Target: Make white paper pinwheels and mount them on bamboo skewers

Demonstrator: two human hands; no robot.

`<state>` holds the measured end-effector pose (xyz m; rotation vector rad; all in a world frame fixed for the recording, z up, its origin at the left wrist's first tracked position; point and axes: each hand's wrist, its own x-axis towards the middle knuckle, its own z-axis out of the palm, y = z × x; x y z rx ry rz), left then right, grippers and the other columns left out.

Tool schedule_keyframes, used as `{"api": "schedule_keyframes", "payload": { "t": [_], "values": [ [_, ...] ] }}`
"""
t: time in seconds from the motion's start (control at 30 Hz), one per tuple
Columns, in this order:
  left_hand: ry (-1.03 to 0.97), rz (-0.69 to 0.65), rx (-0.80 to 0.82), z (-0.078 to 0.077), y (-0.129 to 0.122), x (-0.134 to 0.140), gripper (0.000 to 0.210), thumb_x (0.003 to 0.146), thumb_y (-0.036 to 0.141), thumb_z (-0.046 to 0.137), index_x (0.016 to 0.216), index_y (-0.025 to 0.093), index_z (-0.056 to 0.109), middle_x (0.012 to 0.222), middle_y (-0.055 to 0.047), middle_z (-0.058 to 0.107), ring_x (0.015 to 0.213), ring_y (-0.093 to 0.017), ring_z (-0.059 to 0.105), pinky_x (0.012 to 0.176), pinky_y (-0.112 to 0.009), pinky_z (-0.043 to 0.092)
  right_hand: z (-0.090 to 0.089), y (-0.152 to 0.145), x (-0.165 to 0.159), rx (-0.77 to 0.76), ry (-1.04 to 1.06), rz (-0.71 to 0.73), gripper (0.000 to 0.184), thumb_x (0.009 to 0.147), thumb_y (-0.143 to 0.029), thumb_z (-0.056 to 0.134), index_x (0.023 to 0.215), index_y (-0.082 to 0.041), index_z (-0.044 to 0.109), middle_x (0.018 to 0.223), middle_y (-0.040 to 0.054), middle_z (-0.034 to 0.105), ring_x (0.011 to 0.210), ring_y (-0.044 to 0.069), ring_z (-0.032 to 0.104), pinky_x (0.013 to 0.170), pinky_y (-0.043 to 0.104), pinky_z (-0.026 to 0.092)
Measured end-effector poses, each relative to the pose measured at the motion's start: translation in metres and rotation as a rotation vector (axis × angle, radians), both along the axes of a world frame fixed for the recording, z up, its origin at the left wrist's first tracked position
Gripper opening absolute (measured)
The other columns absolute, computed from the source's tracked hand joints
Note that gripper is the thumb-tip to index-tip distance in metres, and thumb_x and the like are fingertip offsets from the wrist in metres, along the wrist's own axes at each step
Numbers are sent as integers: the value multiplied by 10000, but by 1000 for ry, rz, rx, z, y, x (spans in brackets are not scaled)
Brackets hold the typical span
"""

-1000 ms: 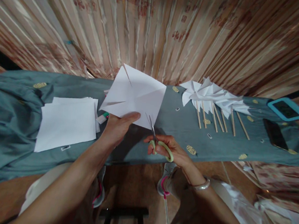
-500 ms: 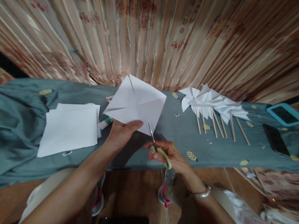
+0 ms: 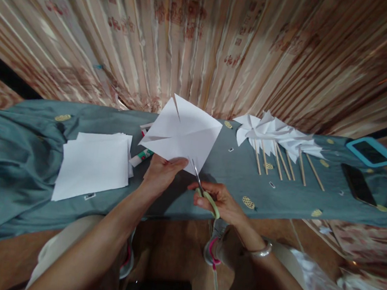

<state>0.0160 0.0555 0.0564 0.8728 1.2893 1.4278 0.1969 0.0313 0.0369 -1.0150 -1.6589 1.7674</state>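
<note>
My left hand [image 3: 166, 169] pinches a square sheet of white paper [image 3: 188, 130] near its lower edge, thumb on top and fingers underneath. Slits run inward from the paper's top and left corners. In my right hand [image 3: 218, 200] is a pair of scissors [image 3: 207, 201] with pale green handles. Their blades lie at the paper's bottom corner, near my left thumb. Just left of the held sheet, partly under it, a glue stick [image 3: 141, 157] with a green and white label lies on the cloth.
A stack of white paper [image 3: 92, 166] lies on the left of the cloth-covered table [image 3: 240, 187]. Several white paper pinwheels [image 3: 277, 133] on wooden sticks rest at the right. Beyond them are a blue-framed device [image 3: 371, 151] and a black phone [image 3: 358, 184]. A curtain [image 3: 203, 49] hangs behind.
The held paper appears slightly further right, and the view has shifted a little. The scissor blades stay at the paper's bottom corner, and both hands keep their holds.
</note>
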Motion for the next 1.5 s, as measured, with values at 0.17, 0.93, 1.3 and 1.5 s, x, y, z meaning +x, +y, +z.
{"api": "schedule_keyframes", "payload": {
  "t": [0.17, 0.93, 1.3, 1.5],
  "values": [
    [-3, 20, 10, 2, -1, 1, 242, 540, 215, 751, 754, 169, 647, 734, 3, 670, 672, -156, 601, 692, -276, 471, -3, -1, -1, 17, 13, -11, 484, 735, -510, 727, 1046, -142, 686, 695, -12, 573, 620, 96, 471, 598, 233, 375],
    [-15, 36, -18, 4, -2, 0, 229, 542, 230, 744, 733, 153, 644, 743, -25, 681, 727, -174, 621, 726, -302, 490, -5, -1, -5, -42, 1, -68, 517, 658, -523, 777, 1024, -165, 707, 652, -29, 571, 554, 75, 437, 541, 218, 376],
    [-26, 50, -33, 7, -3, 1, 236, 543, 218, 745, 741, 143, 641, 739, -30, 688, 727, -180, 633, 696, -299, 508, -3, 0, -7, -88, 10, -105, 470, 594, -457, 832, 952, -172, 724, 616, -41, 574, 537, 68, 440, 525, 206, 387],
    [-12, 41, -37, 7, -3, 0, 203, 550, 220, 739, 712, 146, 642, 718, -28, 686, 718, -182, 635, 687, -296, 495, -5, 0, -7, -95, 11, -122, 458, 585, -452, 836, 933, -175, 728, 603, -42, 570, 530, 71, 432, 522, 209, 386]
  ]
}}
